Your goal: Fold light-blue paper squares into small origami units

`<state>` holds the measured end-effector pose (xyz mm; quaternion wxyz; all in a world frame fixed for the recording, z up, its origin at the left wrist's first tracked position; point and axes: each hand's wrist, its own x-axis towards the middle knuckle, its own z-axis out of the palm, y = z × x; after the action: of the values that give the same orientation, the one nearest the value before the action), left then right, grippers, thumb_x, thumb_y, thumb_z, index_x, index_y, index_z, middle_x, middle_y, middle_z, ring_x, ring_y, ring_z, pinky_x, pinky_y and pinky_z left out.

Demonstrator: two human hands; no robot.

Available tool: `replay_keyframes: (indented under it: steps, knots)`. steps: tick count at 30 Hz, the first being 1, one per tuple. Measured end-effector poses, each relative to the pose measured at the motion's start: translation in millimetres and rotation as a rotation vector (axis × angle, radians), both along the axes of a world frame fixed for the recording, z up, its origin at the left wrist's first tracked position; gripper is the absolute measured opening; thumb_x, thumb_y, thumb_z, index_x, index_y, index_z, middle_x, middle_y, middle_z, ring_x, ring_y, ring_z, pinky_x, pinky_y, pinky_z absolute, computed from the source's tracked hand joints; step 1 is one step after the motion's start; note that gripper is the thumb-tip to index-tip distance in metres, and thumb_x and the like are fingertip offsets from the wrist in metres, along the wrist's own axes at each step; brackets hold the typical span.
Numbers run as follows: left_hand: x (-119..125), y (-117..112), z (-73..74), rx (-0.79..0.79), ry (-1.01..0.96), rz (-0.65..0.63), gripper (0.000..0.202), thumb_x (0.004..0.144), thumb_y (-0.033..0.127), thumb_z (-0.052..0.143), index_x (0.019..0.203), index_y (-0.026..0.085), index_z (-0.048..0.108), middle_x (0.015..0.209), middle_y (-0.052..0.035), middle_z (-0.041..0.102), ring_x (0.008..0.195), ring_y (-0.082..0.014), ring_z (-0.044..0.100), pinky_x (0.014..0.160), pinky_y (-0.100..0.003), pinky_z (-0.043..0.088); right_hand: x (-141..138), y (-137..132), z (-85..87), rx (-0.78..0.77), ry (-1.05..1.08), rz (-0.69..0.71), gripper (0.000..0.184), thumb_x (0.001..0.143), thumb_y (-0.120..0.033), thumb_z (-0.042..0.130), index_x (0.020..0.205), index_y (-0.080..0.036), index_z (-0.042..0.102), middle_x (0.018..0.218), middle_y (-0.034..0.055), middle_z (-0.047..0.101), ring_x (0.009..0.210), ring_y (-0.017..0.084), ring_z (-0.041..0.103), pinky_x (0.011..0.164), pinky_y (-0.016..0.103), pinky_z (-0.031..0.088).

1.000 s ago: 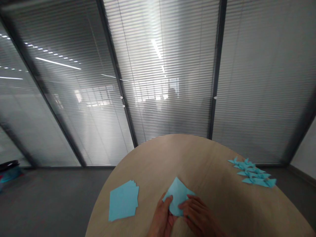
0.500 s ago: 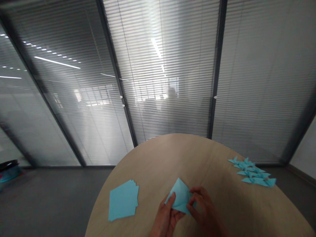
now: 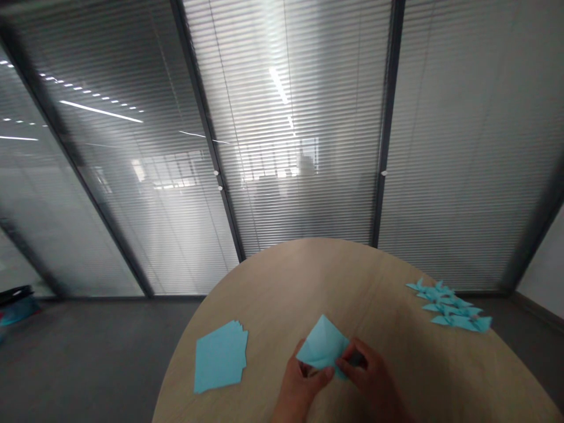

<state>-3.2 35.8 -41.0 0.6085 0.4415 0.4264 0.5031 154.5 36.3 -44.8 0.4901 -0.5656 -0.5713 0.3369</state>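
Note:
A partly folded sheet of light-blue paper (image 3: pixel 324 343) is held up over the near part of the table, one corner pointing away from me. My left hand (image 3: pixel 302 379) grips its lower left side, the thumb along the lower edge and the other fingers mostly hidden behind the paper. At the right corner, my right hand (image 3: pixel 363 367) pinches the paper between thumb and fingers. Part of the folded layer below is covered by my fingers.
A stack of blue paper sheets (image 3: pixel 220 358) lies on the round wooden table (image 3: pixel 304 276) to the left. Several folded blue paper figures (image 3: pixel 453 305) stand in a group near the right edge. Glass panels with blinds (image 3: pixel 304 117) rise behind.
The paper has turned slightly and shifted a little to the right. My left thumb has moved from the paper's face to its lower edge; my right fingers have closed on the right corner.

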Motion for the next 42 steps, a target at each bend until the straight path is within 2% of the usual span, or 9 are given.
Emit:
replay_keyframes:
  steps: [4, 10, 14, 18, 23, 27, 32, 37, 42]
  knots:
    - [-3.8, 2.7, -5.1, 0.013, 0.11, 0.069, 0.042, 0.056, 0.034, 0.085, 0.089, 0.014, 0.067, 0.059, 0.002, 0.062, 0.055, -0.0137, 0.053, 0.055, -0.023, 0.041, 1.5, 1.5, -1.1, 0.008, 0.02, 0.014, 0.02, 0.064, -0.038, 0.065, 0.06, -0.02, 0.059, 0.053, -0.0021, 0.057, 0.05, 0.015, 0.052, 0.051, 0.025, 0.041]
    - [-0.4, 4.2, 0.7, 0.052, 0.016, 0.024, 0.046, 0.055, 0.033, 0.085, 0.092, 0.014, 0.064, 0.074, -0.0029, 0.068, 0.067, -0.0177, 0.06, 0.065, -0.026, 0.046, 1.4, 1.7, -7.0, 0.083, 0.22, 0.032, 0.04, 0.061, -0.043, 0.072, 0.093, -0.02, 0.061, 0.074, 0.0022, 0.066, 0.061, 0.018, 0.059, 0.053, 0.026, 0.046]
    - [0.0, 2.9, 5.0, 0.054, -0.029, 0.041, 0.046, 0.054, 0.028, 0.085, 0.092, 0.016, 0.062, 0.08, -0.0044, 0.069, 0.074, -0.0205, 0.063, 0.071, -0.029, 0.048, 0.7, -0.9, -7.0, 0.059, 0.271, 0.068, 0.063, 0.066, -0.047, 0.072, 0.12, -0.021, 0.053, 0.063, -0.0026, 0.057, 0.052, 0.017, 0.055, 0.048, 0.025, 0.043]
    - [-1.3, 2.8, 4.8, 0.08, -0.031, 0.036, 0.043, 0.056, 0.024, 0.084, 0.092, 0.015, 0.061, 0.08, -0.0048, 0.069, 0.075, -0.0202, 0.063, 0.071, -0.029, 0.049, 1.3, -1.4, -6.6, 0.047, 0.281, 0.082, 0.073, 0.066, -0.046, 0.073, 0.13, -0.022, 0.048, 0.06, -0.0048, 0.052, 0.049, 0.014, 0.05, 0.046, 0.024, 0.041]
    - [-0.8, 1.1, 9.8, 0.093, -0.011, 0.043, 0.045, 0.057, 0.019, 0.083, 0.096, 0.014, 0.06, 0.084, -0.0073, 0.071, 0.078, -0.0215, 0.065, 0.076, -0.031, 0.05, 2.1, -0.5, -6.3, 0.023, 0.295, 0.111, 0.074, 0.066, -0.044, 0.073, 0.131, -0.021, 0.047, 0.062, -0.0033, 0.057, 0.05, 0.015, 0.053, 0.047, 0.025, 0.043]
    - [0.5, -2.2, 17.8, 0.076, -0.005, 0.024, 0.048, 0.056, 0.018, 0.084, 0.098, 0.015, 0.061, 0.089, -0.0083, 0.072, 0.084, -0.0233, 0.067, 0.079, -0.032, 0.05, 2.5, -0.8, -2.3, 0.024, 0.254, 0.145, 0.063, 0.063, -0.041, 0.073, 0.12, -0.02, 0.056, 0.074, 0.0029, 0.066, 0.06, 0.021, 0.062, 0.052, 0.029, 0.048]
    - [-1.8, -0.4, 18.7, 0.085, -0.031, 0.031, 0.042, 0.057, 0.027, 0.085, 0.092, 0.015, 0.065, 0.083, -0.0065, 0.072, 0.079, -0.022, 0.066, 0.073, -0.03, 0.05, 5.6, -1.3, 5.7, 0.034, 0.154, 0.087, 0.05, 0.062, -0.04, 0.071, 0.108, -0.023, 0.063, 0.08, 0.0044, 0.069, 0.068, 0.024, 0.066, 0.055, 0.031, 0.052]
    - [-8.0, 3.4, 18.3, 0.009, -0.056, 0.017, 0.038, 0.06, 0.036, 0.084, 0.086, 0.013, 0.07, 0.076, -0.0061, 0.072, 0.074, -0.0197, 0.065, 0.072, -0.029, 0.051, 9.7, 1.2, 5.5, 0.02, 0.14, 0.055, 0.049, 0.061, -0.041, 0.071, 0.107, -0.022, 0.065, 0.079, 0.0048, 0.07, 0.069, 0.025, 0.066, 0.053, 0.03, 0.052]
    - [-11.9, 5.2, 18.7, -0.013, -0.078, -0.025, 0.041, 0.06, 0.038, 0.084, 0.089, 0.012, 0.072, 0.083, -0.0086, 0.074, 0.077, -0.0209, 0.066, 0.078, -0.033, 0.051, 11.5, 3.8, 0.7, 0.011, 0.195, 0.065, 0.053, 0.061, -0.041, 0.073, 0.109, -0.022, 0.063, 0.082, 0.0057, 0.071, 0.069, 0.025, 0.067, 0.056, 0.031, 0.052]
